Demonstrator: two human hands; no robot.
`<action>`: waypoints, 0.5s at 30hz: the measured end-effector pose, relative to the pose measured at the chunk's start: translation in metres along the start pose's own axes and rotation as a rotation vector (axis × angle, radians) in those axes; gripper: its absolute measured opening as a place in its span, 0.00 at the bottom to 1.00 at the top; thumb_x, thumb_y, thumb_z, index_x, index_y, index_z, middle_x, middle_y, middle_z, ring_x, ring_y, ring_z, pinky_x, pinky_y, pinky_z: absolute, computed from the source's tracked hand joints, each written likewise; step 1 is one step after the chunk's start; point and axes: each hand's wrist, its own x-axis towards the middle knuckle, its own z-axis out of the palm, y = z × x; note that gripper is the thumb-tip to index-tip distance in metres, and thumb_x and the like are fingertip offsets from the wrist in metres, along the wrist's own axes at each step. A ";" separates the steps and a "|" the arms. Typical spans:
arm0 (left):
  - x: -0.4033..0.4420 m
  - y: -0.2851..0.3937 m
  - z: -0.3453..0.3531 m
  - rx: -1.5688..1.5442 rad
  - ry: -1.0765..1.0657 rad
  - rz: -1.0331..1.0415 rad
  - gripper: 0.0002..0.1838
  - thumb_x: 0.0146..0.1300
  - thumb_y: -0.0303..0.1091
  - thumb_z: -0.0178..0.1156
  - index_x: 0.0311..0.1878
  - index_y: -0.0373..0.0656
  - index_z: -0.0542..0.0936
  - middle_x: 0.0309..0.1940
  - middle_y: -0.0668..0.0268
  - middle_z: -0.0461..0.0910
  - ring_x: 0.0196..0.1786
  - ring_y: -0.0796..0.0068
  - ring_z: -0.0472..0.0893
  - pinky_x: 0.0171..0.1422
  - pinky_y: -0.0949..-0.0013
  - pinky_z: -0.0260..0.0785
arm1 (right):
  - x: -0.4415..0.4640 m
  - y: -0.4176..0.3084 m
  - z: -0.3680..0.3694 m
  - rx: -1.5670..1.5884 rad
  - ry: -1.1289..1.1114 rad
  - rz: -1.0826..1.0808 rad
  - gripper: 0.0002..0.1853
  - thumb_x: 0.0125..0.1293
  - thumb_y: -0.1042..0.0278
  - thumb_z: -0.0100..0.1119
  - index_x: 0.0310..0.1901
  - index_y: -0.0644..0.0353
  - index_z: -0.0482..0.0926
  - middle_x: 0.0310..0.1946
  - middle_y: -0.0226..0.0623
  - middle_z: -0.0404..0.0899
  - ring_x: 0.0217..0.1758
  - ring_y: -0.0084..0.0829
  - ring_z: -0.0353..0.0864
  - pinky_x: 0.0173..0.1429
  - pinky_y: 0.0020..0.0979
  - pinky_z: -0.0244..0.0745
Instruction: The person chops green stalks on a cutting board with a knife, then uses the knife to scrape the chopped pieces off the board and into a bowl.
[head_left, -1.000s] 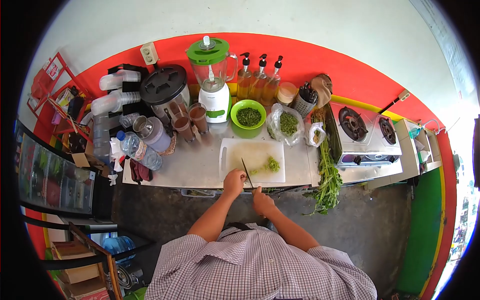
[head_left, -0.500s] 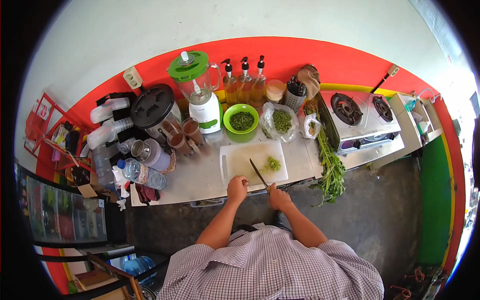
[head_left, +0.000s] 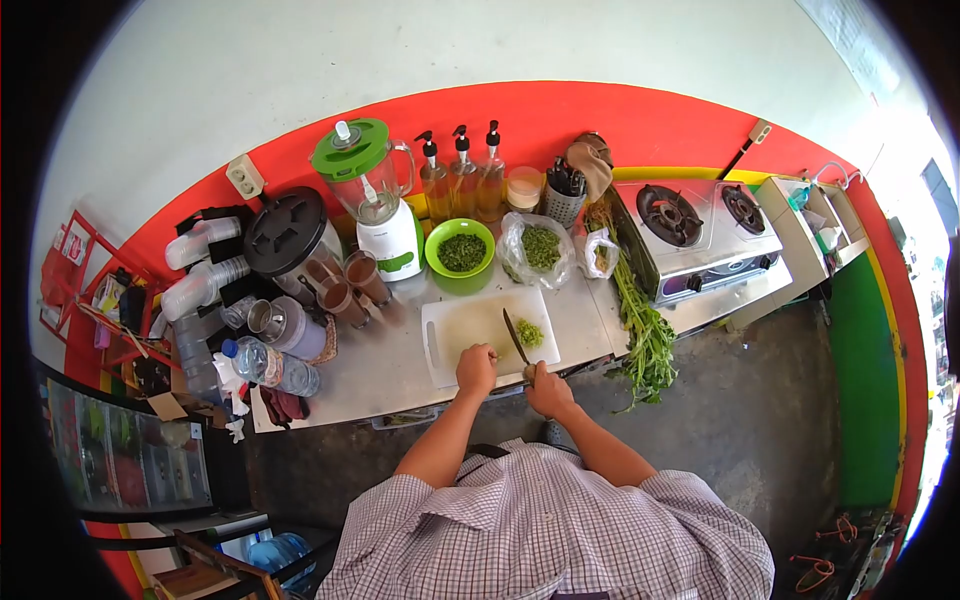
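My right hand (head_left: 548,390) is wrapped round the handle of a kitchen knife (head_left: 515,335). The dark blade points away from me, over the white cutting board (head_left: 452,340). Just right of the blade lies a small heap of chopped light-green pieces (head_left: 530,333). My left hand (head_left: 477,368) is at the board's near edge with its fingers curled closed; whatever they may hold is hidden. Beyond the board stands a green bowl (head_left: 440,268) of finely chopped dark greens. Beside it, a clear plastic bag (head_left: 512,255) holds more chopped greens.
Long leafy stalks (head_left: 645,350) hang over the counter's front edge, left of a two-burner gas stove (head_left: 690,270). A blender (head_left: 388,235), several pump bottles (head_left: 462,180) and a knife holder (head_left: 563,208) line the back. Brown cups (head_left: 345,300) and a water bottle (head_left: 275,368) stand left.
The head view has turned a little, so the counter things appear further left. My right hand still grips the knife, and my left hand remains curled near the board.
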 end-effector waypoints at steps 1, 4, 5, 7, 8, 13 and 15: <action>0.000 0.002 0.000 -0.006 -0.003 0.004 0.03 0.59 0.27 0.67 0.36 0.45 0.86 0.38 0.59 0.84 0.45 0.52 0.82 0.49 0.52 0.77 | -0.002 -0.003 0.001 0.028 0.014 -0.050 0.23 0.66 0.60 0.57 0.55 0.63 0.62 0.43 0.66 0.83 0.48 0.65 0.84 0.54 0.59 0.79; 0.000 0.006 0.000 0.025 0.053 0.026 0.03 0.58 0.26 0.66 0.35 0.45 0.85 0.38 0.59 0.84 0.45 0.52 0.82 0.48 0.52 0.77 | -0.004 -0.010 0.007 0.042 0.018 -0.126 0.23 0.65 0.60 0.57 0.55 0.63 0.62 0.41 0.66 0.83 0.45 0.66 0.85 0.52 0.60 0.79; 0.000 0.006 0.001 0.032 0.050 0.026 0.03 0.58 0.26 0.66 0.35 0.45 0.85 0.38 0.59 0.84 0.45 0.52 0.82 0.48 0.52 0.77 | -0.004 -0.012 0.011 0.022 0.009 -0.148 0.23 0.65 0.60 0.57 0.55 0.63 0.63 0.41 0.65 0.83 0.44 0.65 0.85 0.51 0.59 0.80; 0.002 0.006 0.000 0.001 0.044 0.015 0.03 0.58 0.25 0.65 0.34 0.44 0.85 0.37 0.58 0.84 0.45 0.52 0.83 0.47 0.51 0.77 | -0.008 -0.018 0.010 -0.034 -0.013 -0.141 0.23 0.65 0.61 0.58 0.55 0.64 0.63 0.41 0.63 0.84 0.45 0.63 0.86 0.51 0.57 0.81; 0.002 0.005 0.000 0.005 0.038 0.015 0.03 0.58 0.25 0.65 0.34 0.44 0.85 0.37 0.58 0.84 0.45 0.52 0.83 0.47 0.51 0.77 | -0.010 -0.020 0.009 -0.099 -0.033 -0.137 0.23 0.65 0.63 0.59 0.55 0.64 0.63 0.41 0.61 0.85 0.45 0.60 0.87 0.50 0.55 0.83; -0.003 0.011 -0.003 0.045 0.052 -0.003 0.03 0.60 0.26 0.63 0.34 0.44 0.85 0.36 0.59 0.84 0.44 0.53 0.83 0.46 0.51 0.77 | -0.024 -0.027 0.008 -0.276 -0.086 -0.098 0.22 0.65 0.66 0.61 0.55 0.64 0.64 0.41 0.55 0.87 0.47 0.51 0.90 0.49 0.48 0.85; -0.006 0.013 -0.004 0.070 0.087 0.022 0.02 0.61 0.27 0.63 0.34 0.44 0.85 0.36 0.60 0.83 0.44 0.53 0.82 0.46 0.51 0.77 | -0.026 -0.028 0.007 -0.304 -0.103 -0.098 0.22 0.65 0.67 0.62 0.55 0.64 0.64 0.41 0.53 0.88 0.47 0.49 0.90 0.49 0.46 0.85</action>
